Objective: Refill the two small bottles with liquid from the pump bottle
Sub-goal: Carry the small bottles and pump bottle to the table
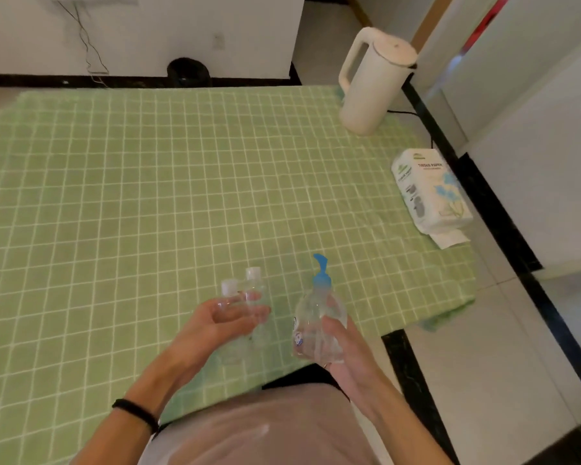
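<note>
While both hands are raised above the near edge of the table, the scene reads as follows.

Left hand: the left hand [215, 325] is palm-up with fingers curled around two small clear plastic bottles with white caps [245, 297], grasping them side by side, caps pointing away from the person.
Left wrist: a thin black band [135, 414] circles it.
Right hand: the right hand [341, 344] wraps its fingers around the lower body of a clear round pump bottle with a blue pump head [317, 317], gripping it from the right and behind.
Pump bottle: upright, slightly tilted, held just to the right of the small bottles and apart from them; its blue nozzle points away and a little left; a small printed label shows on its lower left side.
Small bottles: both capped, both held above the cloth near the table's front edge; whether they hold any liquid cannot be told.
Surface: a light green tablecloth with a white grid pattern [148, 196] covers the table.
Far right corner: a cream-white plastic kettle with a large handle [369, 85] stands there, well away from the hands.
Right edge: a white soft pack of tissue paper with blue flower print [430, 193] lies there, a sheet sticking out at its near end.
</note>
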`<action>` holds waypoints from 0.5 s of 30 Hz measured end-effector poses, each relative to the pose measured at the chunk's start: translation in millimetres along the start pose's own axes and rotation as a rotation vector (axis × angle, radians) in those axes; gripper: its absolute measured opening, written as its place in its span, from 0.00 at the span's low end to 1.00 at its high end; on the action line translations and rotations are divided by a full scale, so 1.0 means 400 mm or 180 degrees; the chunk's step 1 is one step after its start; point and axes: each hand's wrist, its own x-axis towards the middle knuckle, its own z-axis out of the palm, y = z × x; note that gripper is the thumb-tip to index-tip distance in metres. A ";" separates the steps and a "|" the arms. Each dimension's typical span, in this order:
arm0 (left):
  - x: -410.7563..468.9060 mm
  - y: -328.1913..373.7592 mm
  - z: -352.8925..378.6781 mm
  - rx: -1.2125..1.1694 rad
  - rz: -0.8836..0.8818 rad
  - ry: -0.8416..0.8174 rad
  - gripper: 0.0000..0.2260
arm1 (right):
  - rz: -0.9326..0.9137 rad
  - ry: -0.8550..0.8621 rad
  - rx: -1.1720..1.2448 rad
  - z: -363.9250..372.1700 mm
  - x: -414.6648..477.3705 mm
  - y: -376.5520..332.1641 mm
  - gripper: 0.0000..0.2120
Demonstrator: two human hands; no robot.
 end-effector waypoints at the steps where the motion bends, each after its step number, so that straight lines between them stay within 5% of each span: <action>1: 0.054 0.011 0.030 -0.0020 -0.0001 -0.0021 0.20 | -0.0020 -0.0006 -0.0088 -0.035 0.031 -0.027 0.36; 9: 0.503 0.057 0.219 -0.0147 0.0241 0.0269 0.24 | -0.0608 0.0104 -0.1193 -0.323 0.388 -0.262 0.24; 15: 0.739 0.043 0.224 0.0625 0.0883 0.0762 0.24 | -0.1398 0.0027 -0.1648 -0.455 0.666 -0.308 0.37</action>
